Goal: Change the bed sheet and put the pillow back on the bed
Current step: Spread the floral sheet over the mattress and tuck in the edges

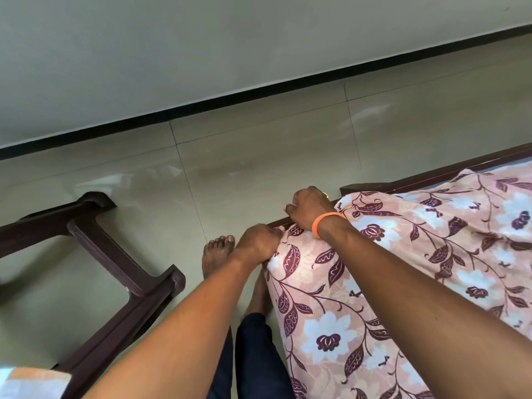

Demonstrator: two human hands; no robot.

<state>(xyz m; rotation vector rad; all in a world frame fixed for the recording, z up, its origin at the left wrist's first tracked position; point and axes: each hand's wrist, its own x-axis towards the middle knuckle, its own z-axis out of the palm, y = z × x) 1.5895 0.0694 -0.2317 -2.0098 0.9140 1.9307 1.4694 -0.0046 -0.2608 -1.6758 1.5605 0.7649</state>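
Head view: floral bed sheet drapes the bed frame corner. Left hand and right hand both grip its edge there, probably tucking. Pull taut before tucking. Pillow unseen.

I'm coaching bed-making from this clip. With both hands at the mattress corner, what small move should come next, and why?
Probably tuck the floral sheet down between mattress and wooden bed frame. Both the left hand and right hand already grip its edge at the corner, beside the frame rail, and the cloth there looks bunched, not yet flat.
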